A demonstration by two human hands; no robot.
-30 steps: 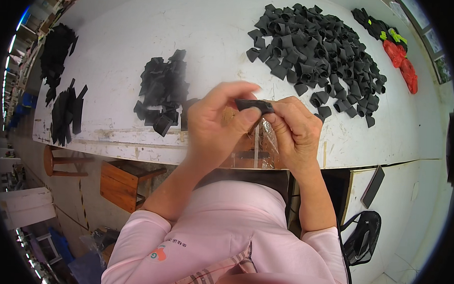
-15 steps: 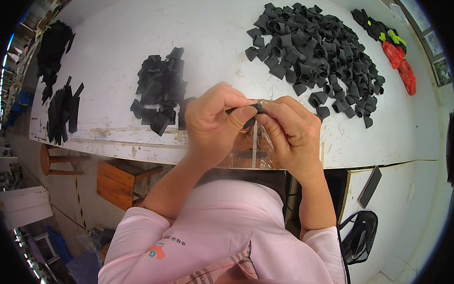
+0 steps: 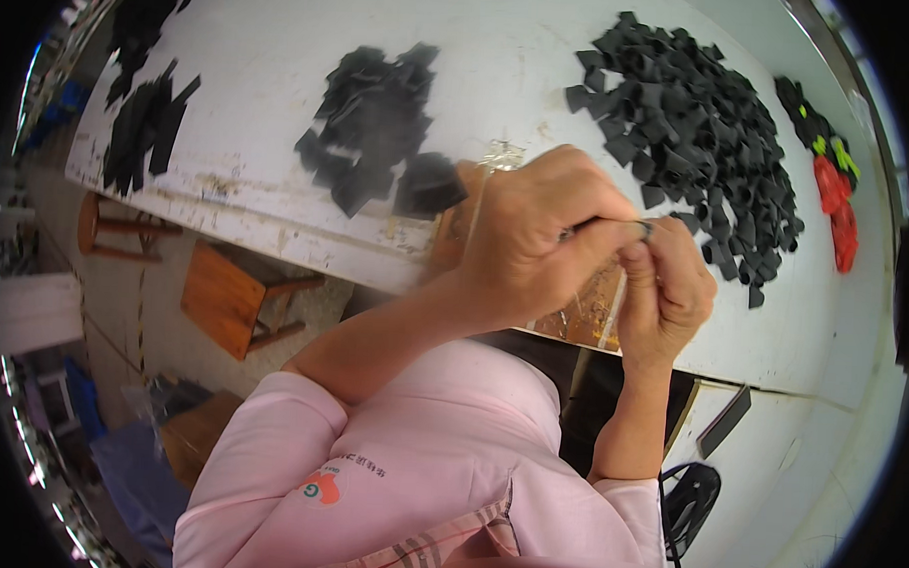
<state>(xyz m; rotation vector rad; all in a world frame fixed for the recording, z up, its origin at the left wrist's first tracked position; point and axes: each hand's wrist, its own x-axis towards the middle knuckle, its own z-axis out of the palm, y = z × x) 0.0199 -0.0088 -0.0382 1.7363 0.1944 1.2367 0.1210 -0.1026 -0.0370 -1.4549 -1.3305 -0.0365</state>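
Observation:
My left hand (image 3: 544, 237) and my right hand (image 3: 669, 279) meet above the front edge of the table, fingertips pinched together. Between them is a small piece of black fabric (image 3: 645, 230); only a dark sliver shows, the rest hidden by the fingers. Under my hands lies a brown board (image 3: 592, 311) covered with clear tape or film. To the left of my left hand is a loose heap of flat black fabric pieces (image 3: 372, 121). Farther right spreads a large pile of short, looped black fabric pieces (image 3: 695, 132).
Long black strips (image 3: 144, 138) lie at the table's left end. Red plastic bags (image 3: 834, 212) and a black bundle with yellow-green bits (image 3: 809, 116) sit along the right wall. A wooden stool (image 3: 236, 298) stands left of me; a black mesh bag (image 3: 689, 508) is at the lower right.
My view has turned, shifting the table's contents. Both hands have moved right, the left now reaching across the board with its fingertips against the right's. The black piece is more covered than before.

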